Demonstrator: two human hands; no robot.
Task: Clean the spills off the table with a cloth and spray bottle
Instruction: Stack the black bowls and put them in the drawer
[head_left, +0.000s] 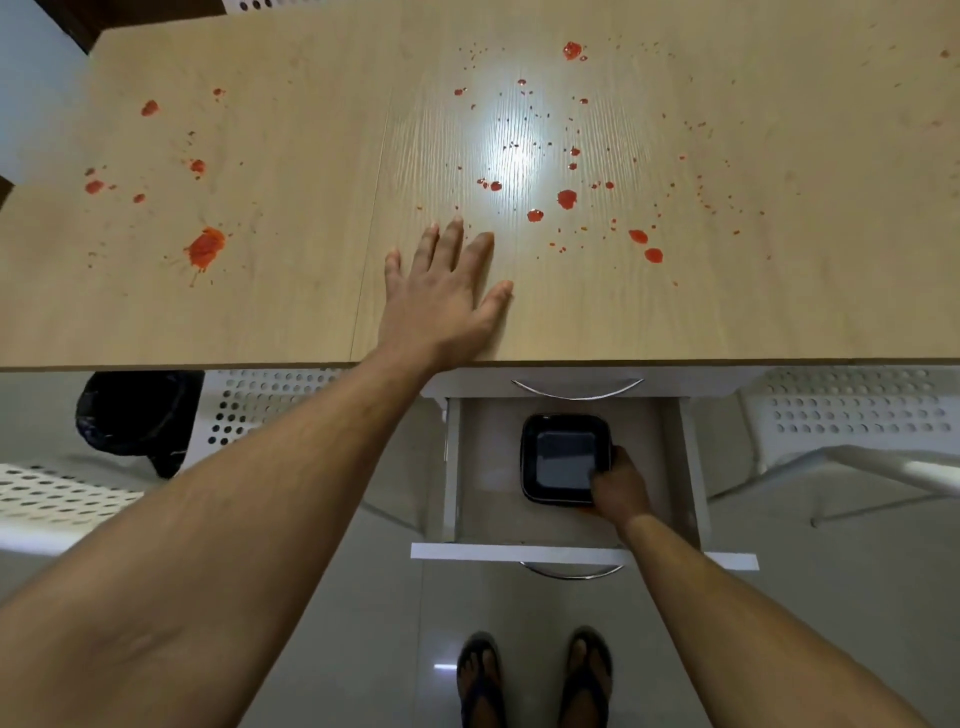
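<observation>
Preparing: we lay our left hand (447, 291) flat, fingers spread, on the pale wood-grain surface (291, 322); right hand (618, 488) grips a black square dish (563, 457) in the open white drawer (478, 488). Red spills (206, 248) remain. Cloth, spray bottle unseen; fetching them comes next.

Wood-grain laminate table (779, 312), glossy black plastic tray (563, 457), metal drawer handle (576, 389)
</observation>
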